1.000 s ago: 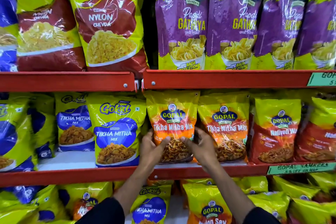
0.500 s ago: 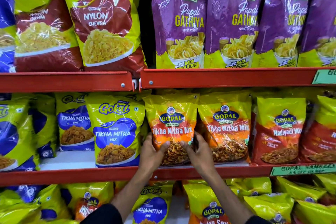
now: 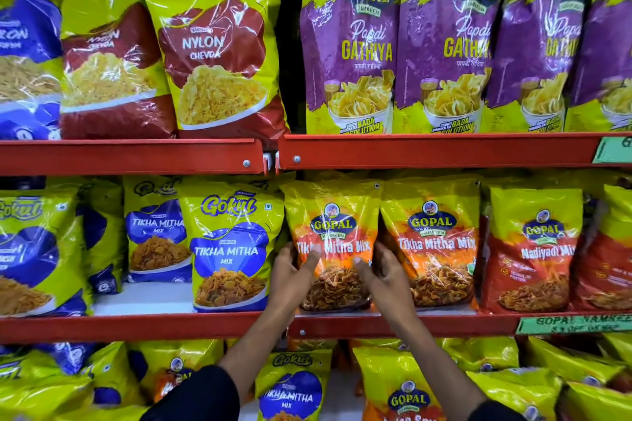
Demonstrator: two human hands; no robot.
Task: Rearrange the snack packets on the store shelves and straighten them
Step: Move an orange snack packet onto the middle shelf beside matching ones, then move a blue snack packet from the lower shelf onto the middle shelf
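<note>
Held item: Gopal Tikha Mitha Mix packet [image 3: 333,239] — orange and yellow, upright on the middle shelf [image 3: 403,325], at its left end beside the shelf joint.
Left hand [image 3: 290,278]: wrapped on the packet's lower left edge, thumb across the front, the other fingers hidden behind.
Right hand [image 3: 388,278]: clasping the packet's lower right edge, thumb on the front, fingers tucked between it and the neighbouring packet.
Right neighbour: second Gopal Tikha Mitha Mix packet [image 3: 436,243], upright, touching the held one.
Further right: Nadiyadi Mix packet [image 3: 537,249], upright, just beside.
Left neighbour: blue Gokul Tikha Mitha Mix packet [image 3: 229,246], upright on the adjoining shelf section, near the left hand.
Upper shelf: Nylon Chevda packets [image 3: 215,55] at left; purple Papdi Gathiya packets [image 3: 349,44] in a row at right.
Lower shelf: mixed Gokul and Gopal packets [image 3: 407,393] — leaning, partly overlapped.
Shelf tags: green label [image 3: 574,324] on the middle rail at right, print blurred.
Sleeves: dark, at both forearms.
</note>
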